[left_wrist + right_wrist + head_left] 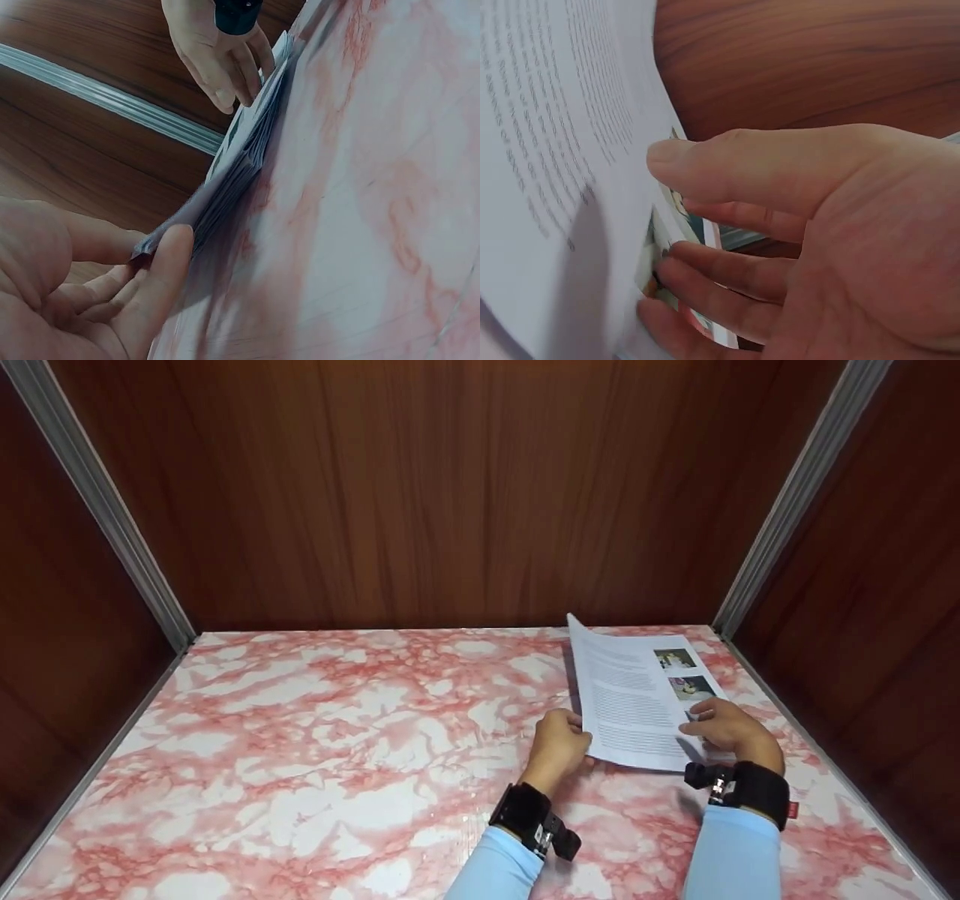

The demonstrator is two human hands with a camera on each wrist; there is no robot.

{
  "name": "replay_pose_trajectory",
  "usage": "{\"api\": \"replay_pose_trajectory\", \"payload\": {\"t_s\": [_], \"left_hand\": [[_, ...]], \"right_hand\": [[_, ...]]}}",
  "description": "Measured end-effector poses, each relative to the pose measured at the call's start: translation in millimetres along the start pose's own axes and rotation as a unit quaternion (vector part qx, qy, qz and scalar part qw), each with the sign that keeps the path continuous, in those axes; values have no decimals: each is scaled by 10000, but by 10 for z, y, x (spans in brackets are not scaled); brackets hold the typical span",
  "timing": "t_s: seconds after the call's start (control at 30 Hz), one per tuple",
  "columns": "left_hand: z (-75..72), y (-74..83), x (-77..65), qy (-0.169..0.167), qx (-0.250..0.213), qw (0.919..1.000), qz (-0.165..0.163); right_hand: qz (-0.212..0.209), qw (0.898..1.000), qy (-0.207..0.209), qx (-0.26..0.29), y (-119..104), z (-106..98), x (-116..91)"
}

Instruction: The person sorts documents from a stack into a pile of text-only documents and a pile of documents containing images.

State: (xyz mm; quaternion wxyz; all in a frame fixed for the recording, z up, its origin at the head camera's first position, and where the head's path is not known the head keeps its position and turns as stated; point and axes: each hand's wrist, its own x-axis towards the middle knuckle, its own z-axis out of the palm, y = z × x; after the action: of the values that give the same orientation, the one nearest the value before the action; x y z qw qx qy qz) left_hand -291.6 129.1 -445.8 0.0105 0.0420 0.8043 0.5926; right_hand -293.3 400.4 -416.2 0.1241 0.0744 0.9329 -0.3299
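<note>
White pages (630, 716) in 1 stack, 2 photos (674, 658) showing, sit on the right of 1 desk (315, 750), the left hand's grip (561, 742) pinching their near left corner, the right hand's grip (729, 731) relaxed at their right edge.

Wood-grain walls (480, 495), metal posts (105, 502)

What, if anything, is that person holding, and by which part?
The left hand pinches the printed sheets by their near left corner; whether the right hand, at their right side, grips too is unclear.
</note>
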Motion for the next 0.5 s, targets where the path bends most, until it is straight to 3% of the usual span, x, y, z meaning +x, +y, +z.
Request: {"api": "replay_pose_trajectory", "payload": {"t_s": [0.3, 0.5], "left_hand": [[25, -11, 4, -317, -625, 9974, -156], [47, -46, 17, -265, -635, 9975, -169]], "right_hand": [[322, 9985, 50, -445, -58, 21, 17], [206, 9987, 137, -449, -50, 17, 26]]}}
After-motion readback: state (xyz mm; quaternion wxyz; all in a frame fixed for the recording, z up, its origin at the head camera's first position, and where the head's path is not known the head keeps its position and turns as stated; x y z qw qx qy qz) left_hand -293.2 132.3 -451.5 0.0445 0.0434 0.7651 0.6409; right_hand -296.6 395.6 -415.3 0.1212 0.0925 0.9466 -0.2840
